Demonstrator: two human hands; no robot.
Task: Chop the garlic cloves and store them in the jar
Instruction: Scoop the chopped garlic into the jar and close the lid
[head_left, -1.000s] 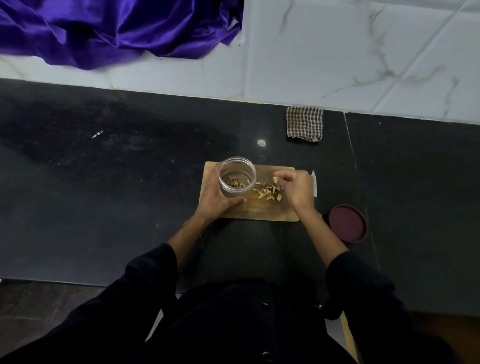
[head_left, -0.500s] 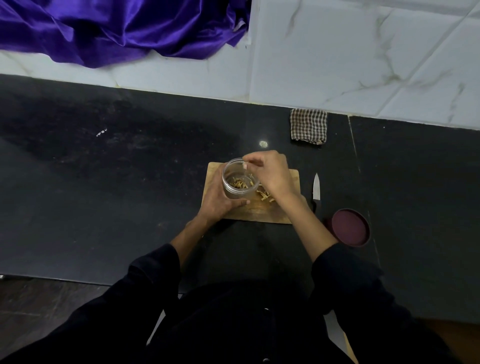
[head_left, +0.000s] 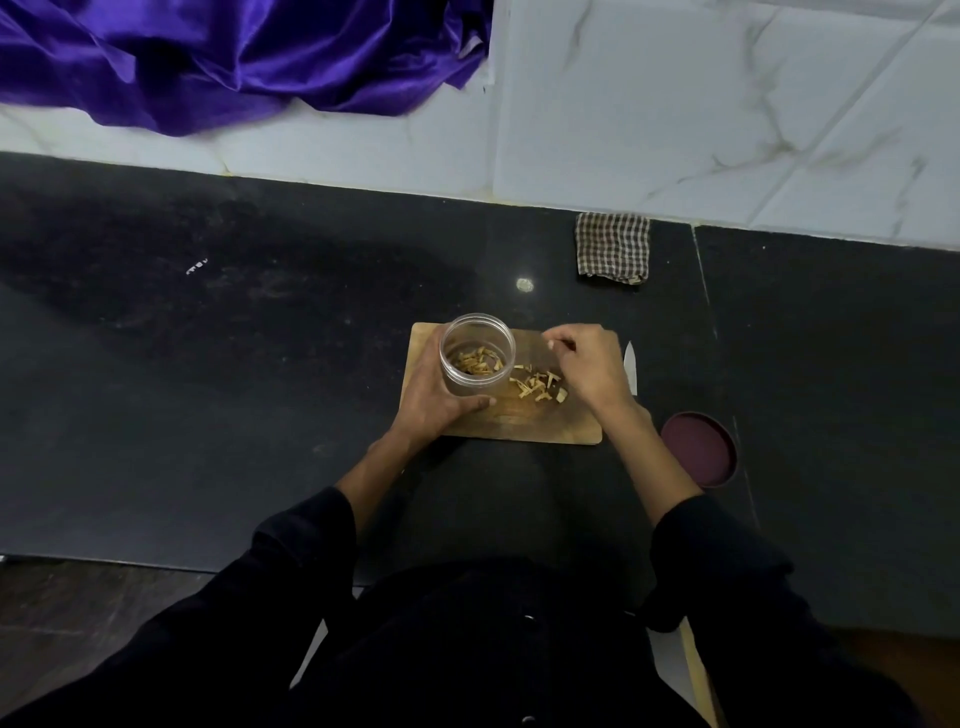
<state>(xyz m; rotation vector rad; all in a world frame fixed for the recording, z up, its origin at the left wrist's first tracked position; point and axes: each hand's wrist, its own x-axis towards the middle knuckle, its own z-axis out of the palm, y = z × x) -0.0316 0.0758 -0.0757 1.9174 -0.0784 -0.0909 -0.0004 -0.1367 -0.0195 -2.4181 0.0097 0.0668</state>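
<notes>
Head view: left hand (head_left: 434, 397) grips jar (head_left: 477, 353); right hand (head_left: 587, 366) loosely curled, contents unclear; garlic pieces (head_left: 537, 387) at its 7 o'clock look light, small; pinch together.

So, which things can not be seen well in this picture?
- Knife, head view: handle hidden behind the right hand and wrist.
- Right fingertips: too small to tell if they pinch a garlic piece.
- Jar: its near-left wall is covered by the left hand.
- Garlic pieces: too small to count.
</notes>
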